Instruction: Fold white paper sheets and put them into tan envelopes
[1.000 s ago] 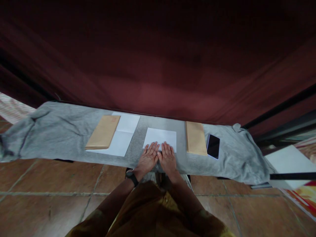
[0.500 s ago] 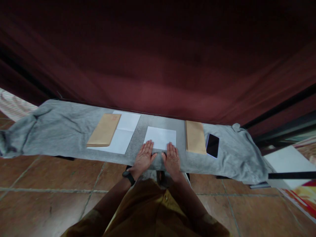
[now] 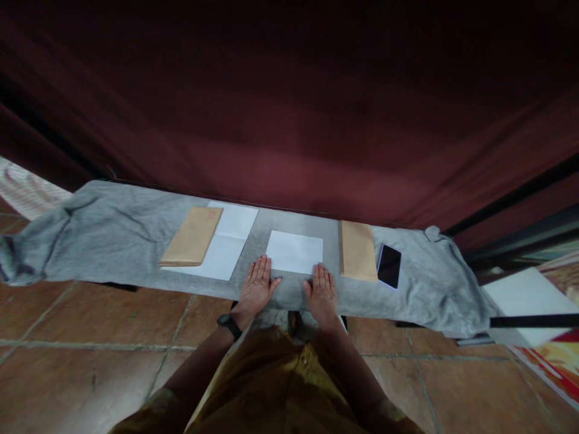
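Observation:
A folded sheet of white paper (image 3: 295, 251) lies flat on the grey cloth in front of me. My left hand (image 3: 257, 286) rests flat at its near left corner, fingers stretched and thumb apart. At the near right corner, my right hand (image 3: 321, 294) lies flat too, its fingertips at the paper's edge. Neither hand holds anything. Left of the paper, a stack of brown envelopes (image 3: 192, 236) partly covers larger white sheets (image 3: 228, 247) with a crease across them. Another stack of brown envelopes (image 3: 358, 250) lies to the right.
A phone (image 3: 389, 266) with a dark screen lies beside the right envelopes. Grey cloth (image 3: 122, 241) drapes the narrow table, wrinkled at both ends. Behind it hangs a dark red curtain (image 3: 271, 150). A white board (image 3: 529, 301) and black bar stand at the right.
My hands have slid apart along the folded paper's near edge, the left one moving left and the right one slightly right. The paper stays in place.

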A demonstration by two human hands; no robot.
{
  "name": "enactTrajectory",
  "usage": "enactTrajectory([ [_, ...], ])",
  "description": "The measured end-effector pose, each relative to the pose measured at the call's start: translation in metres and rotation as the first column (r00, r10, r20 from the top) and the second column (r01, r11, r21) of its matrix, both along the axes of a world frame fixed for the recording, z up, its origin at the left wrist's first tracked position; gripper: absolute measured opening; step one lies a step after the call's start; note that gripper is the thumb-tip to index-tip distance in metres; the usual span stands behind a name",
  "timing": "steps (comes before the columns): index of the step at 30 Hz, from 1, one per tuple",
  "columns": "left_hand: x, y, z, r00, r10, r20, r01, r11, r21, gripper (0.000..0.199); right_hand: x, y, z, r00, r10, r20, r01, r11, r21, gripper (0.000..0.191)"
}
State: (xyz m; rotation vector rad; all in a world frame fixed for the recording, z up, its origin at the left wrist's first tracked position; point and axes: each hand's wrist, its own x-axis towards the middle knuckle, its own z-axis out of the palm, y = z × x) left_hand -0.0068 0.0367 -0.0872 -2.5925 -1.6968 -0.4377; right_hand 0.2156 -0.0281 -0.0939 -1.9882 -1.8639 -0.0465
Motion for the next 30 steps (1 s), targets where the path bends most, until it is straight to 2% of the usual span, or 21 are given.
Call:
enactTrajectory([
  [5, 0.008, 0.001, 0.009, 1.0, 0.014, 0.02, -0.014, 1.0, 0.012, 0.068, 0.0, -0.001, 0.0, 1.0, -0.011, 0.027, 0.012, 1.0, -0.028, 0.064],
  [11, 0.042, 0.01, 0.022, 0.993, -0.114, 0.02, 0.115, 0.993, -0.015, 0.061, 0.0, -0.001, 0.001, 0.999, -0.007, 0.032, 0.008, 1.0, -0.029, 0.064],
  [15, 0.057, 0.017, 0.019, 0.987, -0.159, 0.016, 0.16, 0.985, -0.059, 0.059, 0.0, -0.001, 0.002, 1.0, -0.005, 0.027, 0.005, 1.0, -0.017, 0.063],
  [20, 0.057, 0.019, 0.009, 0.987, -0.158, 0.009, 0.158, 0.986, -0.058, 0.06, -0.002, 0.001, 0.005, 1.0, -0.025, -0.001, 0.025, 0.999, -0.03, 0.063],
  [23, 0.055, 0.019, 0.007, 0.987, -0.162, 0.004, 0.162, 0.985, -0.055, 0.06, -0.009, 0.013, 0.011, 1.0, -0.02, -0.011, 0.02, 0.999, -0.03, 0.063],
  [30, 0.052, 0.022, 0.008, 0.978, -0.206, -0.044, 0.202, 0.976, -0.086, 0.06, -0.04, 0.059, 0.022, 0.99, 0.137, -0.042, -0.141, 0.985, -0.101, 0.055],
])
